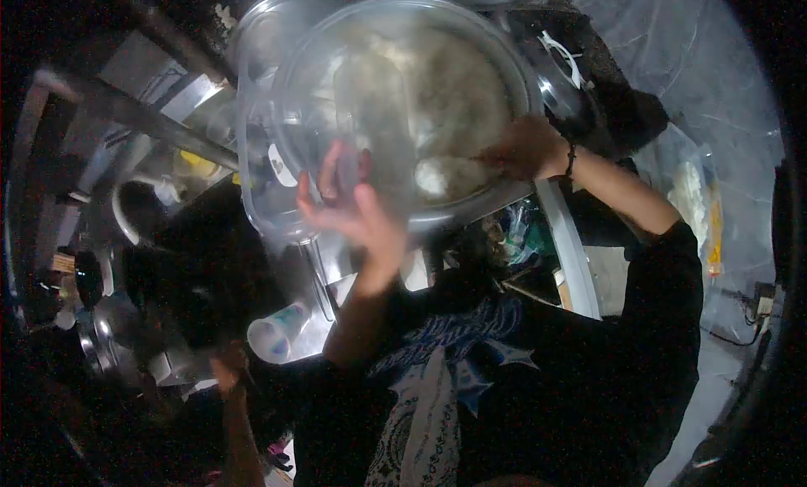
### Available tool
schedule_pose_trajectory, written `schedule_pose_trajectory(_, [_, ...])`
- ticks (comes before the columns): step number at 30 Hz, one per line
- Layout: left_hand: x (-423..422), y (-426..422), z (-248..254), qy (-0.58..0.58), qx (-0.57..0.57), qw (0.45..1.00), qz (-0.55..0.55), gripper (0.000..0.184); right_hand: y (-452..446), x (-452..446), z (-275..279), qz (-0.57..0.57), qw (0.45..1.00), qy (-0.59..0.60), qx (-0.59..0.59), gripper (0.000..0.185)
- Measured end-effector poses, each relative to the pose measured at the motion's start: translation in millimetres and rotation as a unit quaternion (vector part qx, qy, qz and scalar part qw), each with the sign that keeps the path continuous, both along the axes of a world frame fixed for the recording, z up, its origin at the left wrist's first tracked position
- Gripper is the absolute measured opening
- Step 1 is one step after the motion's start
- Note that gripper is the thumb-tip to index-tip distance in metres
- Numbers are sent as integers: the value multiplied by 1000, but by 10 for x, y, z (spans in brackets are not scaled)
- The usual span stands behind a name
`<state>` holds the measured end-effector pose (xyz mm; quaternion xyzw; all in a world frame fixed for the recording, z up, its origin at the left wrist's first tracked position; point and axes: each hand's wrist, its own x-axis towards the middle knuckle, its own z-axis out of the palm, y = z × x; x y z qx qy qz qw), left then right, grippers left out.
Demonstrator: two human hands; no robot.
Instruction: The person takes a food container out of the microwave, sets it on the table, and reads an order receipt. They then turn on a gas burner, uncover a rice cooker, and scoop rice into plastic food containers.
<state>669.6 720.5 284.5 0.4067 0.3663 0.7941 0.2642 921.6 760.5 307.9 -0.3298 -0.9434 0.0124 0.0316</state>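
A large round clear tub with pale, blurred contents stands at the top middle. My left hand is raised at its near left side, palm up, with fingers apart and nothing visible held. Over the tub's right side reaches my right hand, a dark bracelet on its wrist. Its fingers look closed, but motion and shadow hide what they grip. Near those fingertips lies a whitish lump inside the tub. Behind and left of the tub is another clear container.
A patterned cup lies tilted on a metal surface at lower left. Another person's hand shows further left. A metal rail crosses the upper left. Bagged items sit at the right, and a white-handled object at upper right.
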Motion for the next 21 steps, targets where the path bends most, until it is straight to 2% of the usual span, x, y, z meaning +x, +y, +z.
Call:
schedule_pose_trajectory(4, [-11,22,11,4,2,1000,6,58,182,143,-44,65,998,-12,26,21])
schedule_pose_trajectory(6, [-4,28,10,-9,5,1000,1,58,311,180,40,45,993,-8,-109,17])
schedule_pose_trajectory(10, [-11,24,-14,11,13,1000,21,59,494,120,-86,70,978,73,-184,14])
schedule_pose_trajectory(11, [-14,29,-5,10,20,1000,18,60,519,65,-74,36,963,73,-258,14])
schedule_pose_trajectory(13, [-6,24,13,2,19,1000,22,61,547,-11,-39,3,942,71,-328,15])
schedule_pose_trajectory(15, [13,15,24,-7,17,1000,21,62,546,-13,-79,-9,939,-157,-306,33])
schedule_pose_trajectory(16, [5,19,27,-2,14,1000,18,71,509,21,-102,-9,940,-155,-303,33])
schedule_pose_trajectory(17, [1,22,49,4,12,1000,15,81,450,54,-112,-6,956,-107,-273,32])
schedule_pose_trajectory(19, [3,12,103,26,18,999,25,75,424,86,-115,2,970,-53,-238,31])
schedule_pose_trajectory(21, [-14,25,138,49,25,998,31,69,416,81,-8,29,987,17,-155,17])
